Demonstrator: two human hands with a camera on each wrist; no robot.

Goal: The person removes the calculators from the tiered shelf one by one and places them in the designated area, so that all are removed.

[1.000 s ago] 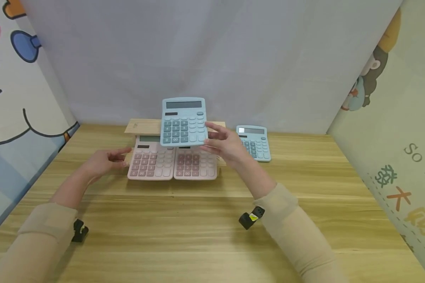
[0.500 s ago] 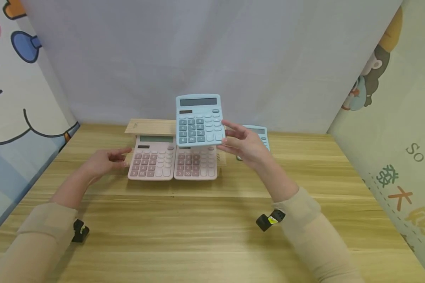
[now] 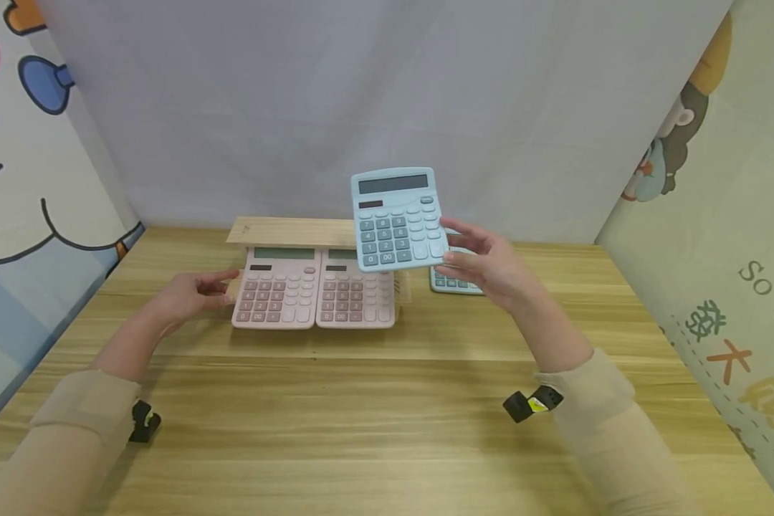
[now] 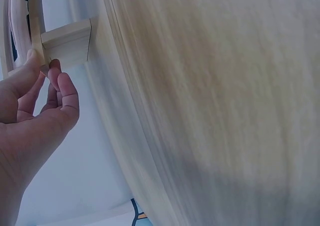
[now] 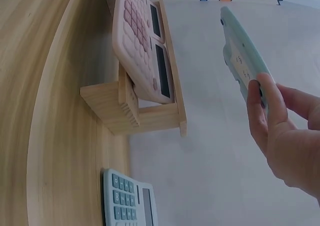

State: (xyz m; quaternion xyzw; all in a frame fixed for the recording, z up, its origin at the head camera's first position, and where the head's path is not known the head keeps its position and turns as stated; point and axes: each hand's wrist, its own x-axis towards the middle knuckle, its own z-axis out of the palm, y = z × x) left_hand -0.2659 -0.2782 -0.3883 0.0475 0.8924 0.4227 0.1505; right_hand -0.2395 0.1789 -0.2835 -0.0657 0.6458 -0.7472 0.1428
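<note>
My right hand pinches a light blue calculator by its lower right edge, thumb on one side and fingers on the other. It is held up in the air, keys facing me, and overlaps the right end of a wooden stand in the head view. Two pink calculators, a left one and a right one, lean side by side on that stand. With thumb and fingertips, my left hand pinches the stand's left edge.
A second light blue calculator lies on the wooden table, right of the stand and partly hidden by the right hand in the head view. Behind the table hangs a pale grey cloth. Printed panels stand at both sides.
The right hand has carried the blue calculator to the right, away from in front of the stand, uncovering more of the right pink calculator. The left hand has stayed in place.
</note>
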